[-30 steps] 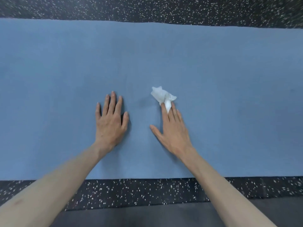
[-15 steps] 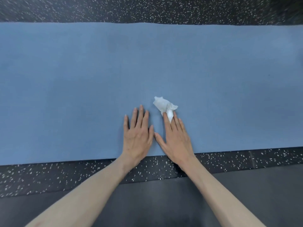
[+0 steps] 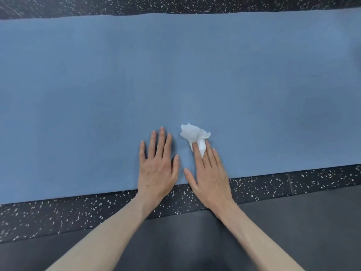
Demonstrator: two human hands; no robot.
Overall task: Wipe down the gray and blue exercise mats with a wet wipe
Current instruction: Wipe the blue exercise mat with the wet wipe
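Left hand: my left hand [image 3: 157, 169] lies flat on the blue mat [image 3: 97, 85], fingers [image 3: 161, 141] straight and slightly apart, holding nothing — I read it as a brace.
Wet wipe: the wet wipe [image 3: 195, 136] sits crumpled just right of those fingertips, on the mat near its close edge.
Right hand: my right hand [image 3: 210, 173] presses the wipe down, a fold caught between two straight fingers.
Progress: I see no clear wet trail, so I cannot tell how much is wiped; I judge the blue mat underway.
Left to do: the gray mat [image 3: 293, 231], nearest me beyond the speckled floor [image 3: 58, 216] — apparently untouched.
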